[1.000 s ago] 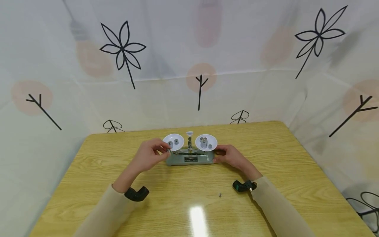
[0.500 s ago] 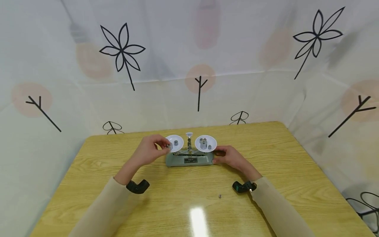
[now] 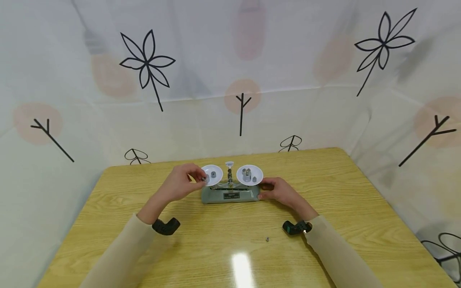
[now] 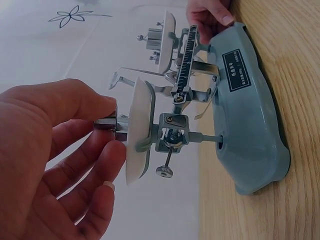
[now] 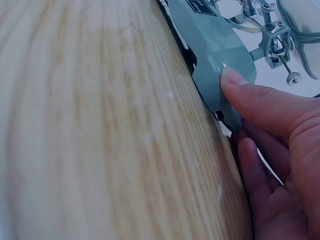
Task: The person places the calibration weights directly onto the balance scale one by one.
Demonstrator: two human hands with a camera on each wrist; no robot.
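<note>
A grey-green balance scale [image 3: 213,196] stands upright on the table, carrying a white left pan [image 3: 216,180] and a white right pan [image 3: 258,172]. My left hand [image 3: 183,184] pinches a small shiny metal weight [image 4: 105,121] between thumb and fingers, right over the outer side of the left pan. Another metal weight [image 3: 213,174] sits on that pan, and one more is partly hidden behind the pinched weight. Several metal weights [image 3: 247,175] stand on the right pan. My right hand [image 3: 280,189] grips the right end of the base, thumb [image 5: 235,82] on its front face.
One tiny metal weight [image 3: 267,239] lies on the wooden table [image 3: 201,248], in front of the scale and toward the right. A patterned cloth [image 3: 201,120] hangs behind the table and along its sides.
My left hand has lifted slightly, bringing its weight from the left pan's front edge to over the pan. The right hand keeps its grip on the base.
</note>
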